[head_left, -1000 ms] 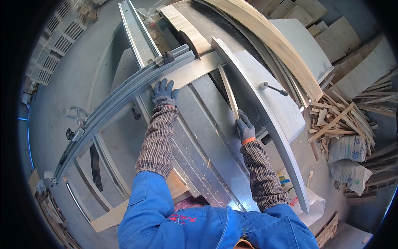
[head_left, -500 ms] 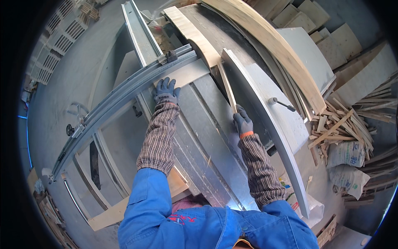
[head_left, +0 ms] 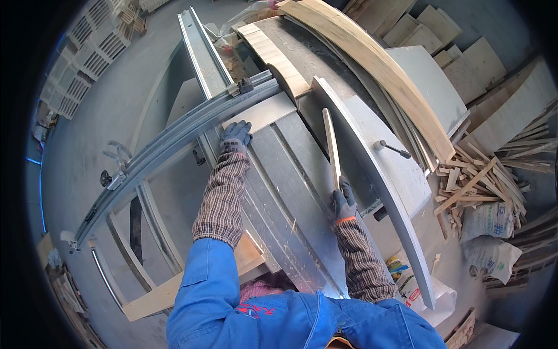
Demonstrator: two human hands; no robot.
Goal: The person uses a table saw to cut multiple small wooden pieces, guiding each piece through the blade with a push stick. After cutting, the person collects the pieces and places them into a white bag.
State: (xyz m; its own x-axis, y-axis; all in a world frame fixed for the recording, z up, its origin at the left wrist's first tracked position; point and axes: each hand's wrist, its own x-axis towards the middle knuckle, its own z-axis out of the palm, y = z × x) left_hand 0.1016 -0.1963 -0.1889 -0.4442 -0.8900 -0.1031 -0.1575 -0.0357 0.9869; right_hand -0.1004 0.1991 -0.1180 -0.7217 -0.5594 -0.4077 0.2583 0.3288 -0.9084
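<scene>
A gloved hand, my left hand [head_left: 236, 137], lies with its fingers stretched over the near end of a pale wooden board [head_left: 266, 113]. The board sits flat on the metal saw table [head_left: 279, 168], along the crosswise fence [head_left: 197, 119]. My right hand [head_left: 344, 200], gloved too, is closed round the lower end of a thin wooden strip [head_left: 332, 145]. That strip points away from me, between the table's slotted part and the long upright rip fence [head_left: 372, 157]. Its far end is free. The saw blade cannot be made out.
Beyond the table lies a row of cut wood pieces [head_left: 276, 55]. Long curved boards [head_left: 378, 64] lie to the right of it. A heap of offcuts [head_left: 479, 183] and white sacks [head_left: 488, 256] are on the floor at right. A black-handled lever [head_left: 394, 149] sticks up beside the rip fence.
My right hand has drawn the strip back toward me, and its far end has come away from the row of cut pieces. My left hand stays on the board.
</scene>
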